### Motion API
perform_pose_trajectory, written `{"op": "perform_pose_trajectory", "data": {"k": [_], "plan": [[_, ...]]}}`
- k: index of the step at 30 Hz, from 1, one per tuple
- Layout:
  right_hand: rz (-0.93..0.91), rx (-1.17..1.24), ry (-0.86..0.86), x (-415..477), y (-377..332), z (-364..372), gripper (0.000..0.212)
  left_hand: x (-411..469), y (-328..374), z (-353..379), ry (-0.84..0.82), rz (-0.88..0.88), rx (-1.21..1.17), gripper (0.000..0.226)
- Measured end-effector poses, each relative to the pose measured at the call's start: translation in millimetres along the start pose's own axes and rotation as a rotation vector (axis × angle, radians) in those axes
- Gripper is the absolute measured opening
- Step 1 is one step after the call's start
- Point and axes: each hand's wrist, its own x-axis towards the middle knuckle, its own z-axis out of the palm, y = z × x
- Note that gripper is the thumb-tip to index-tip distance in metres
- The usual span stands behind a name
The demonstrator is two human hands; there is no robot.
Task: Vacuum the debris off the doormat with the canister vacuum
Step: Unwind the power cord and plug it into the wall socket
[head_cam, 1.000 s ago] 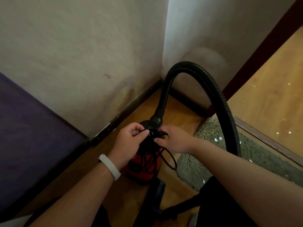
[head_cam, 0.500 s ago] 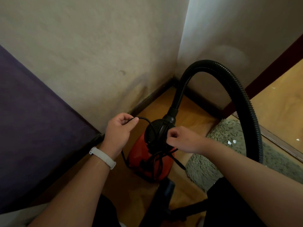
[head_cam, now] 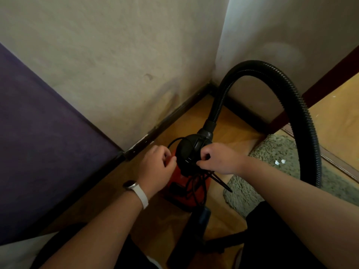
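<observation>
Canister vacuum [head_cam: 174, 184]: red body with a black top, standing on the wooden floor [head_cam: 229, 121] in the corner of two walls, just left of the doormat.
Doormat [head_cam: 291, 150]: shaggy, grey-green, right of the vacuum beside the threshold; white debris [head_cam: 279, 162] lies on its pile.
Hose [head_cam: 303, 113]: black and ribbed, rising from the vacuum's top and arching right, over the doormat.
Power cord [head_cam: 194, 183]: black, looped about the black top and hanging down the red front.
Left hand [head_cam: 157, 166]: fingers curled at the vacuum's left side, apparently pinching a cord loop that arcs over the top.
Right hand [head_cam: 219, 160]: thumb and forefinger pinched on cord strands at the top's right edge.
Step, as judged: freeing the cord; vacuuming not yet begun.
Risk 1: loops drawn out of order may knot or catch on the hose collar.
Risk 2: a hard tug on a caught loop could tip the canister.
Risk 3: slack cord dropped rightward could scatter the debris or lie in the nozzle's path.
</observation>
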Motion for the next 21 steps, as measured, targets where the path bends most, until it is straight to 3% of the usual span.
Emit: {"op": "perform_pose_trajectory", "data": {"k": [3,7,10,16,21], "plan": [[-0.012,0.016,0.011,0.1,-2.6,1.1,0.032,-3.0,-1.2,9.8,-0.233,-0.127,-0.251,0.039],[-0.033,0.079,0.053,-1.8,-7.2,1.7,0.033,-4.3,21.0,22.9,-0.361,-0.304,-0.462,0.06],[-0.056,0.163,0.082,-4.1,-9.4,3.0,0.031,-1.9,28.3,29.0,-0.384,-0.413,-0.577,0.05],[-0.084,0.316,0.098,-7.8,-8.8,-2.4,0.03,-4.4,33.7,26.7,-0.459,-0.442,-0.752,0.041],[-0.116,0.286,0.084,-8.4,-12.6,-0.5,0.029,-0.3,35.8,33.1,-0.505,-0.494,-0.818,0.019]]}}
